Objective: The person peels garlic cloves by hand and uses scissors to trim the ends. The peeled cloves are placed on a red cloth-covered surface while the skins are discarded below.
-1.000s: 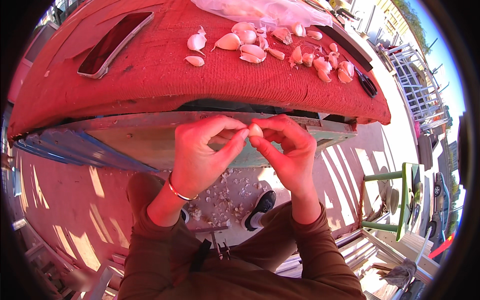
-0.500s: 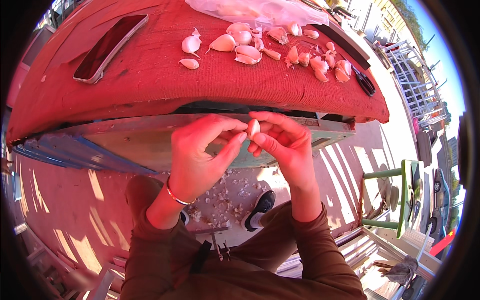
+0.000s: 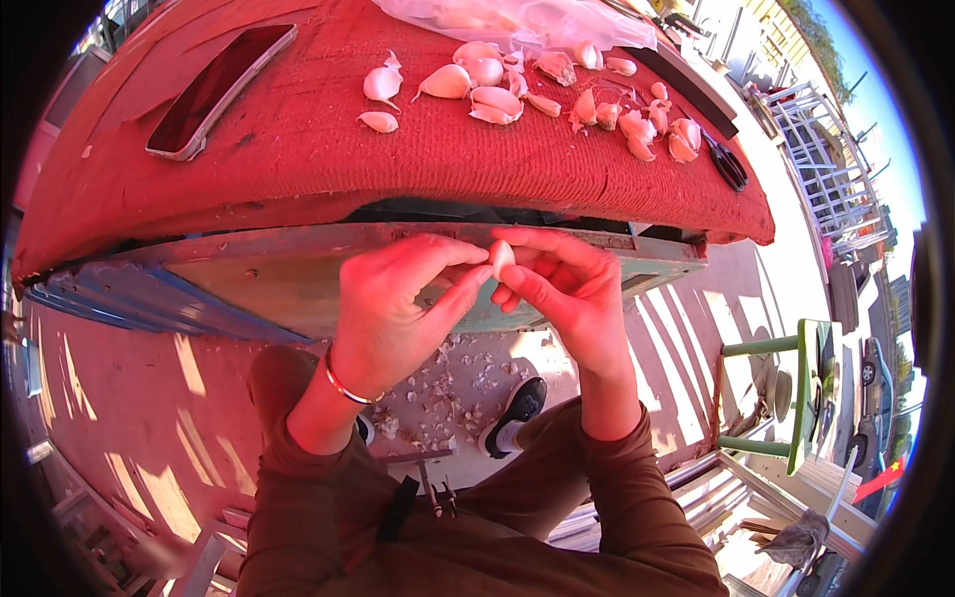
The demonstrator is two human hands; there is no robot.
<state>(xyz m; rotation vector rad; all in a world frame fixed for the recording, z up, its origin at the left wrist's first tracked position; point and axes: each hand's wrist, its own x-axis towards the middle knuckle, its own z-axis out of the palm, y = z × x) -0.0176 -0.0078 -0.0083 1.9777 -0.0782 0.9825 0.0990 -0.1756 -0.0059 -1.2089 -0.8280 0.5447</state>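
A pale garlic clove (image 3: 501, 260) is held up in front of me, just off the near edge of the red-covered table. My right hand (image 3: 569, 298) grips it between thumb and forefinger, the other fingers curled behind. From the other side, my left hand (image 3: 396, 303) pinches at the clove's left edge with thumb and forefinger; whether a bit of skin is between those fingertips is too small to tell. Beyond my hands, several garlic cloves (image 3: 444, 82) lie scattered on the red cloth (image 3: 298, 159), some single, others clustered with papery skin.
A phone (image 3: 219, 95) lies at the table's left. Dark-handled scissors (image 3: 729, 164) rest near the right edge, and a translucent plastic bag (image 3: 517, 22) sits at the back. Garlic peelings (image 3: 448, 393) litter the ground between my feet. To the right stands a green-framed stool (image 3: 801, 393).
Both hands stay close together around the clove. It has turned slightly, and my left hand has dipped a little. The things on the table lie as before.
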